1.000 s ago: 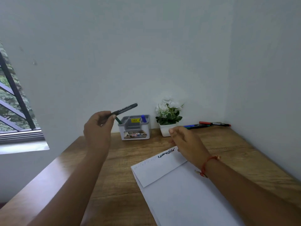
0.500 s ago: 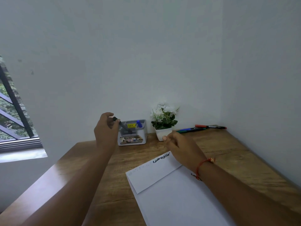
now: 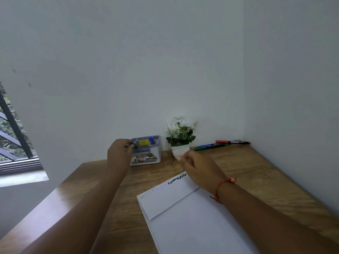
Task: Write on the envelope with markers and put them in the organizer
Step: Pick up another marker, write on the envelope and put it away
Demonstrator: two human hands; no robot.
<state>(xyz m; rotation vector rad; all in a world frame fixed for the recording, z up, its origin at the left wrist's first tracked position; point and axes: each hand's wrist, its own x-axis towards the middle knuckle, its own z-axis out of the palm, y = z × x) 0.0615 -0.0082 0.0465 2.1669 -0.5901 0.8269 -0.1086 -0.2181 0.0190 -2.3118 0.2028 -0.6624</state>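
A white envelope (image 3: 192, 217) lies on the wooden desk (image 3: 256, 176), with black scribble on its folded flap. My left hand (image 3: 118, 154) pinches the end of a black marker (image 3: 134, 146) that slants down into the left side of the grey organizer (image 3: 146, 153). A blue marker (image 3: 151, 140) stands in the organizer. My right hand (image 3: 200, 167) hovers over the flap's far corner, fingers loosely curled, holding nothing. Three more markers, red (image 3: 233, 142), blue (image 3: 211, 145) and green (image 3: 203, 147), lie by the back wall at the right.
A small white pot of white flowers (image 3: 180, 142) stands between the organizer and the loose markers. Walls close the desk at the back and the right. A barred window (image 3: 14, 140) is at the left.
My left hand has carried the black marker down from above the organizer and lowered it inside. My right hand stayed near the flap. The camera has tilted.
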